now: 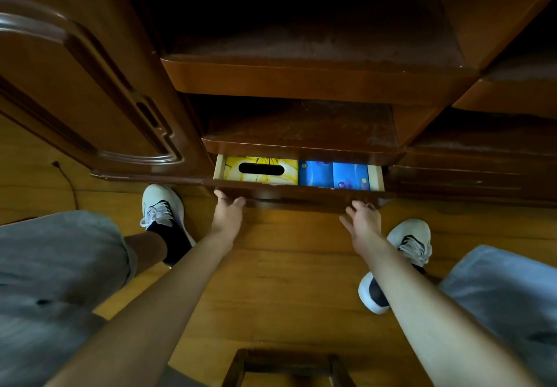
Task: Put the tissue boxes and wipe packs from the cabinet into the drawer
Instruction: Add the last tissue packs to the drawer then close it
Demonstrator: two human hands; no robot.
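Observation:
The low wooden drawer (301, 198) stands only a little way out of the cabinet. Inside it lie a yellow tissue box (265, 178) with a dark oval slot on the left and blue wipe packs (334, 175) on the right. My left hand (228, 213) presses with straight fingers against the drawer front near its left end. My right hand (363, 221) rests with straight fingers against the front near its right end. The two cabinet shelves (301, 127) above the drawer show bare wood.
An open cabinet door (75, 85) hangs at the left. My two white shoes (162, 208) stand on the wooden floor either side of my arms. A dark wooden stool frame (286, 365) sits at the bottom edge. A thin cable (67, 181) lies on the floor at the left.

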